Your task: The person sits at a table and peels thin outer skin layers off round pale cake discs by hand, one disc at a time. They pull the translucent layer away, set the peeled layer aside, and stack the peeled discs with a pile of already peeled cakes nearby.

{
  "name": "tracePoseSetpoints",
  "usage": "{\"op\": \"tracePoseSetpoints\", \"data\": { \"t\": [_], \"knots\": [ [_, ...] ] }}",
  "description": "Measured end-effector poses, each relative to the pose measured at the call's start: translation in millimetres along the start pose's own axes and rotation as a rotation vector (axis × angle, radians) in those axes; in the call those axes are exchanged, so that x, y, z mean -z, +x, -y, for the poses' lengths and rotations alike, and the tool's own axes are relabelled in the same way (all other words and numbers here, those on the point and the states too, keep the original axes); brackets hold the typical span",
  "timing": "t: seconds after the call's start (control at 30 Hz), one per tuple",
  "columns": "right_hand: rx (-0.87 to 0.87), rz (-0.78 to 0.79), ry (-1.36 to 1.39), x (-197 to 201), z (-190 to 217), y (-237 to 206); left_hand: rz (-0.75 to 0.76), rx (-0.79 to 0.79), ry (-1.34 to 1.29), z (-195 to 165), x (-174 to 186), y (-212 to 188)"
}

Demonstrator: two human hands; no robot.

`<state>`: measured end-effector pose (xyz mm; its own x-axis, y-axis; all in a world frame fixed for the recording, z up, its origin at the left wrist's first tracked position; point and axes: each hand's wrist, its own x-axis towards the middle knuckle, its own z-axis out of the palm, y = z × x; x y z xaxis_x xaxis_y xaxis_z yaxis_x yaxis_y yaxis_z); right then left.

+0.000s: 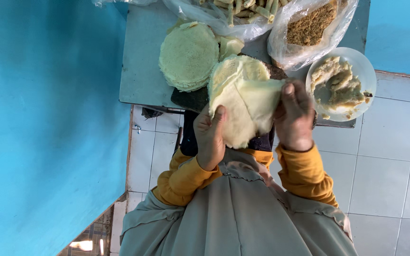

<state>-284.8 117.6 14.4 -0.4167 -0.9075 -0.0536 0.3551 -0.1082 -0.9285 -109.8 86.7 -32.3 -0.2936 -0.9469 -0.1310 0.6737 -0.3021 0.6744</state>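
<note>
Left hand [209, 135] and right hand [294, 116] raised, fingers pinched, forearms bent inward

Thin matt dough wrapper [245, 106]; glossy clear plastic bags [309, 47]; smooth white plate [364, 71]; glossy floor tiles [390, 180]

We hold a thin wrapper between both hands

Our left hand [209, 135] pinches the pale, floppy wrapper [245, 102] at its lower edge, and our right hand [294, 116] grips its right side, thumb on top. Just beyond the left hand sits a stack of round wrappers [188, 56]; beside the right hand, a white bowl of mashed filling [340, 85]. Beyond it, a clear bag of brown crumbs [312, 26].
</note>
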Motion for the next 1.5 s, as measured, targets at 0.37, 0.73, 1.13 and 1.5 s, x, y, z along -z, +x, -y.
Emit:
{"op": "tracePoseSetpoints", "data": {
  "t": [0.37, 0.73, 1.13, 1.5],
  "knots": [
    [-0.046, -0.037, -0.016, 39, -1, 18, -0.113, -0.254, -0.106, -21, 16, 13],
    [0.001, 0.111, -0.013, 20, 52, 32, 0.066, -0.227, -0.01, -91, 52, 24],
    [-0.104, 0.31, -0.525, 19, -18, 81, 0.348, -0.464, 1.37, -80, 19, 24],
    [-0.12, 0.212, -0.842, 6, 15, 58, 0.396, -0.385, 1.461, -60, 23, 25]
  ]
}}
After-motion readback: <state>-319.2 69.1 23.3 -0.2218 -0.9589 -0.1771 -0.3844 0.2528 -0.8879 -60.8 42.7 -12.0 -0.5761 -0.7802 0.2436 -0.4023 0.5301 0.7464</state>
